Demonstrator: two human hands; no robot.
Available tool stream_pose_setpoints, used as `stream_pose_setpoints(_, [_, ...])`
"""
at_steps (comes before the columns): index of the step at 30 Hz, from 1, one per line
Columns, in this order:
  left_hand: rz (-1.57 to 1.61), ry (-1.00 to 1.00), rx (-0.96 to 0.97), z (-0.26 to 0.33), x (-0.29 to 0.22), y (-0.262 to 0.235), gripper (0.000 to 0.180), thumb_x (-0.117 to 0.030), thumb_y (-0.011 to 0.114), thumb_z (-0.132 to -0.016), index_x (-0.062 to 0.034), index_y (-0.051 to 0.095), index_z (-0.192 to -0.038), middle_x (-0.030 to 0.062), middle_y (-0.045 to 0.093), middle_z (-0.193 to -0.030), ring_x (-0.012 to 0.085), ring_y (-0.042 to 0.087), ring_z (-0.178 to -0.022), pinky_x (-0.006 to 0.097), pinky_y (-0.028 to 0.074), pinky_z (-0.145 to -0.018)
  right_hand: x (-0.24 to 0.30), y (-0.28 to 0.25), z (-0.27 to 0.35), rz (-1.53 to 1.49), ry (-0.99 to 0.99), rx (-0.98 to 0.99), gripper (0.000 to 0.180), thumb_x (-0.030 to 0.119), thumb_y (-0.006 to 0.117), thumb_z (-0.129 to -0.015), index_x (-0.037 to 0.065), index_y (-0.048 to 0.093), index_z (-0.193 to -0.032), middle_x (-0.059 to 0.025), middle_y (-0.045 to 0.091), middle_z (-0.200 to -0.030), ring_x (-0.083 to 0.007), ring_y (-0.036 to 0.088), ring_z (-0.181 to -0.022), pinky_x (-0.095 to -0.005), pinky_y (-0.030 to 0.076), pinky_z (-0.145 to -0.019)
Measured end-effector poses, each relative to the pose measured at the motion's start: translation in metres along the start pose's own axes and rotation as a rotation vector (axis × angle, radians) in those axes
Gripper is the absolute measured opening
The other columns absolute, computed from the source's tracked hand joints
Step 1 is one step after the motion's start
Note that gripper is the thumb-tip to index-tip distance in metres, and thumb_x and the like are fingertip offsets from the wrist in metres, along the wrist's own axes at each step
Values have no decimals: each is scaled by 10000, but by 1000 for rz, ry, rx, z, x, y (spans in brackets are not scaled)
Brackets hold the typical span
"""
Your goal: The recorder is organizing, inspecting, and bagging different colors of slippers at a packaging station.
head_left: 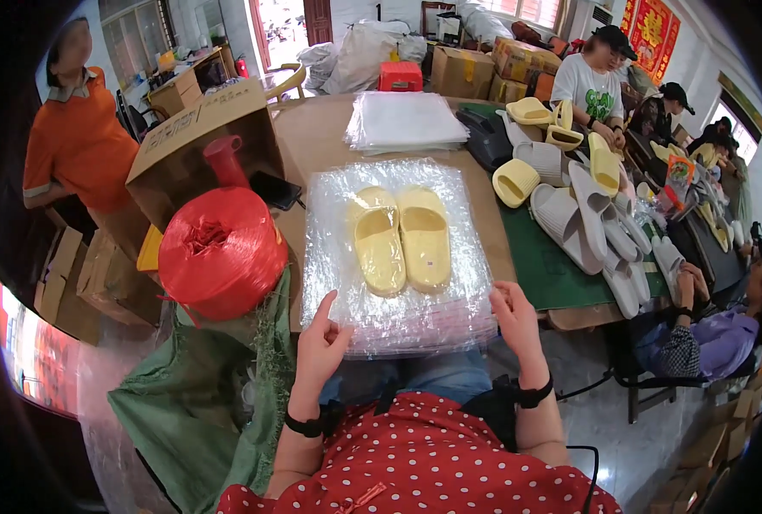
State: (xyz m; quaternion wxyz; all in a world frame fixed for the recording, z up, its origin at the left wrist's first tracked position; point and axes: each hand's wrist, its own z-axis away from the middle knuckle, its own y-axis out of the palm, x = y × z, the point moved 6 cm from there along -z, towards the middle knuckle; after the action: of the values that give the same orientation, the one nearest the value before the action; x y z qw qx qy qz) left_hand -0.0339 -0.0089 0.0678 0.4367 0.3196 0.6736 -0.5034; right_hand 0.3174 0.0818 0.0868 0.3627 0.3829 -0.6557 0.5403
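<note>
A pair of yellow slippers [402, 242] lies side by side, soles down, in the middle of a stack of clear plastic bags [471, 295]. Whether they are inside the top bag or only on it, I cannot tell. My left hand [323, 344] is at the near left corner of the stack, index finger stretched out and thumb apart from it. At the near right corner is my right hand [516, 319], its fingers loosely bent and apart beside the bags' edge. Neither hand visibly grips anything.
A red twine roll [220, 253], red cup [225, 161], black phone [275, 190] and carton [205, 137] stand left. More clear bags [405, 118] lie behind. Grey slippers [561, 218] and yellow ones crowd the green mat [531, 278]. Several people work right; one stands left.
</note>
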Motion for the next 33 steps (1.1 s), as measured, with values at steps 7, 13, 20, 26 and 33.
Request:
stream_pose_setpoints(7, [108, -91, 20, -2, -3, -3, 642, -51, 641, -873, -101, 455, -1485, 8, 558, -638, 67, 533, -581, 246, 465, -566, -7, 14, -8, 27, 13, 141, 481, 116, 640, -874, 10, 535, -1332, -35, 647, -717, -108, 591, -646, -275, 477, -655])
stream_pose_setpoints(13, [241, -62, 2, 0, 14, -3, 526, 3, 570, -894, -88, 546, -1412, -7, 578, -668, 53, 521, -572, 226, 446, -545, -20, 12, -3, -412, 197, 242, 498, 0, 554, -882, 45, 530, -1377, -9, 638, -737, -72, 540, -659, -214, 425, -614])
stream_pose_setpoints(20, [47, 189, 88, -1, 4, -15, 379, 45, 540, -865, -45, 699, -1198, 95, 682, -829, 149, 618, -666, 278, 502, -639, -31, 3, -3, -337, -40, 363, 381, -62, 464, -893, 29, 674, -1198, -42, 683, -937, -95, 603, -829, -227, 458, -688])
stream_pose_setpoints(26, [-205, 488, 43, 4, -28, -24, 404, 76, 575, -777, -47, 713, -1136, 144, 714, -1019, 325, 661, -986, 383, 518, -883, -14, -2, 0, -51, -374, 261, 403, -100, 517, -830, 47, 700, -1157, -97, 698, -1032, -181, 634, -938, -272, 488, -782])
stream_pose_setpoints(33, [-435, 658, -54, 9, -24, -17, 310, 43, 657, -775, -82, 735, -1047, 95, 701, -1090, 300, 633, -1020, 381, 512, -872, -24, -10, -5, -6, -315, 192, 155, 79, 725, -834, 44, 735, -985, -92, 656, -1067, -225, 589, -901, -301, 475, -790])
